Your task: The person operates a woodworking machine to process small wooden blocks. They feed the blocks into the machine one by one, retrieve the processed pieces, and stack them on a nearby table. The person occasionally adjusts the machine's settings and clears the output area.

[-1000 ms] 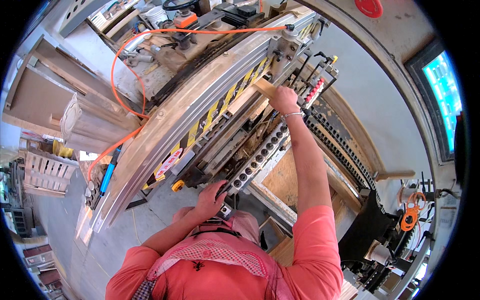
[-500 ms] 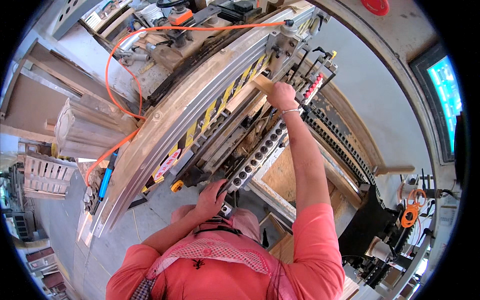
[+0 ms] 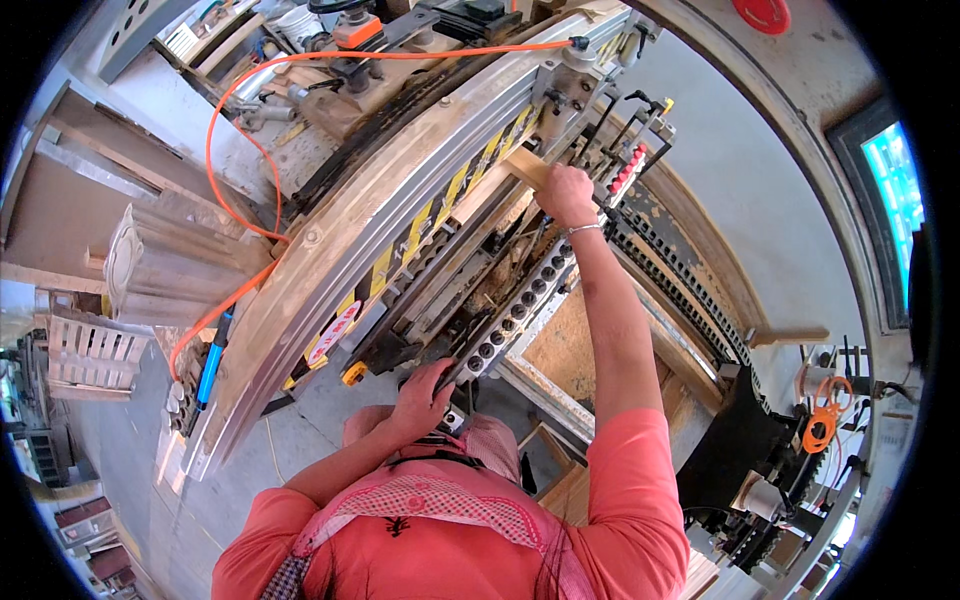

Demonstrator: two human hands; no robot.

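Note:
My right hand (image 3: 568,195) is closed around the end of a pale wooden piece (image 3: 524,166), at the far part of a woodworking machine. That piece lies across the machine bed next to a second light wooden strip (image 3: 482,196). Close to my body, my left hand (image 3: 421,402) has its fingers bent over the near end of a metal rail (image 3: 516,312) with a row of round black holes. Its fingertips are partly hidden there. My right forearm passes above the rail's far part.
A long curved-looking beam (image 3: 310,236) with yellow-black striping borders the machine's left. An orange hose (image 3: 212,150) loops over it. Cable chains (image 3: 680,275) and a wooden panel (image 3: 560,350) lie to the right. A lit screen (image 3: 893,180) and a red button (image 3: 762,14) sit at upper right.
My view has shifted very slightly. Both hands keep the same place, the right one still on the wooden piece and the left on the rail end.

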